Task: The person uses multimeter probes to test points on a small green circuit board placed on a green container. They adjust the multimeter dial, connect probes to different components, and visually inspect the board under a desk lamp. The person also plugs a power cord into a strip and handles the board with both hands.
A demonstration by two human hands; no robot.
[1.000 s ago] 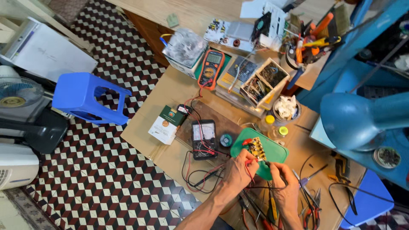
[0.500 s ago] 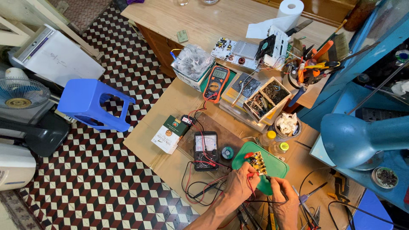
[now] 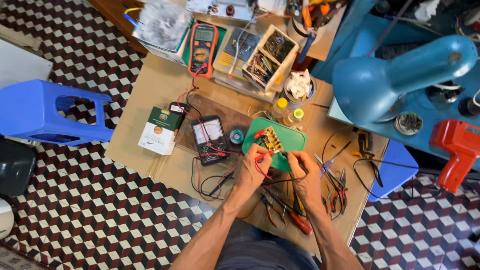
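A small circuit board [image 3: 271, 139] lies on a green mat [image 3: 290, 141] on the low cardboard-covered table [image 3: 150, 95]. My left hand [image 3: 251, 171] grips a red test probe [image 3: 261, 157] with its tip by the board. My right hand [image 3: 305, 172] pinches a black probe lead [image 3: 287, 179] just right of the board. Red and black wires run from the probes to a black analogue meter [image 3: 210, 138] left of the mat.
An orange digital meter [image 3: 201, 47], parts trays [image 3: 269, 56] and a green-and-white box [image 3: 160, 130] sit further back. Pliers and screwdrivers [image 3: 334, 192] lie right of my hands. A blue lamp [image 3: 395, 77], a red heat gun [image 3: 459, 150] and a blue stool [image 3: 47, 112] surround the table.
The camera has dipped and moved closer to the table. Both hands stay at the circuit board with the probes, shifting only slightly.
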